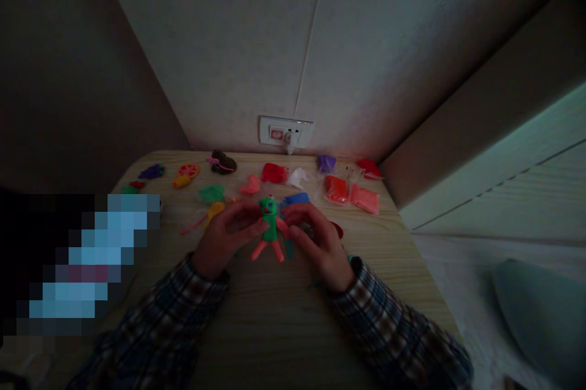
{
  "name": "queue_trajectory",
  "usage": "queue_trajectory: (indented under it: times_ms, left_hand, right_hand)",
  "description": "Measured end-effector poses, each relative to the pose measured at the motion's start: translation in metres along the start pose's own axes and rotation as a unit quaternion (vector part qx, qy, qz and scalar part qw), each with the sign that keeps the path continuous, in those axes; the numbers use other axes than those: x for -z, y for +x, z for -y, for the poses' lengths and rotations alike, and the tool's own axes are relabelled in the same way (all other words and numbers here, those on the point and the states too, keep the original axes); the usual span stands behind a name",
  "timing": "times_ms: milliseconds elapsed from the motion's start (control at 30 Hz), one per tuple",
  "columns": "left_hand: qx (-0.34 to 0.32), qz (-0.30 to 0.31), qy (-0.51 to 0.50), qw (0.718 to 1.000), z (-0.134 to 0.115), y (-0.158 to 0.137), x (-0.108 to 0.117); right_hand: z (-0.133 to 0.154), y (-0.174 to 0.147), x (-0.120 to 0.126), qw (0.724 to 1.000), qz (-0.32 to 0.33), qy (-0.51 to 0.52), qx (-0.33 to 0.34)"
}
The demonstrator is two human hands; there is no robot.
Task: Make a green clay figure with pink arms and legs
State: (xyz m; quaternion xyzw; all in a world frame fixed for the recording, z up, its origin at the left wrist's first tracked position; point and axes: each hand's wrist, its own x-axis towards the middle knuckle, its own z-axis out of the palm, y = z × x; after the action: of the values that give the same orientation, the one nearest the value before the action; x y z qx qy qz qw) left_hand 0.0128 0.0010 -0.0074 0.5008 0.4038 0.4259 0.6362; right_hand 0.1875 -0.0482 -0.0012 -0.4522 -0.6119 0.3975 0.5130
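Between my hands, above the wooden table, is a small clay figure with a green body and head and pink arms and legs. My left hand pinches it from the left, thumb against the green body. My right hand has its thumb and fingers closed on the figure's pink arm at the right. The figure is upright, with its legs spread and dark marks on its face. A blue clay packet lies just behind my right fingers. Yellow clay is beside my left hand.
Along the back lie red, white, purple, orange-red and pink clay packets. Green clay and a brown shaped piece are at left. A wall socket holds a plug. A pixelated patch covers the left.
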Motion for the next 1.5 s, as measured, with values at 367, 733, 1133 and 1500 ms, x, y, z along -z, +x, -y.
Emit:
queue_trajectory:
  times_ms: [367, 733, 1133, 1500]
  left_hand:
    - [0.012, -0.003, 0.022, 1.0, -0.005, -0.002, -0.005]
    - [-0.027, 0.034, 0.025, 0.999, 0.002, 0.002, 0.006]
    - [0.001, 0.07, 0.041, 0.997, 0.002, 0.001, 0.006]
    - [0.008, 0.041, 0.018, 0.999, -0.002, 0.002, 0.002]
  right_hand:
    - [-0.013, 0.002, -0.005, 0.985, 0.015, 0.139, -0.097]
    - [-0.013, 0.008, 0.0, 0.976, 0.001, 0.188, -0.107]
    - [-0.012, 0.006, 0.002, 0.976, 0.043, 0.157, -0.142]
    - [-0.015, 0.011, 0.007, 0.967, -0.021, 0.225, -0.12]
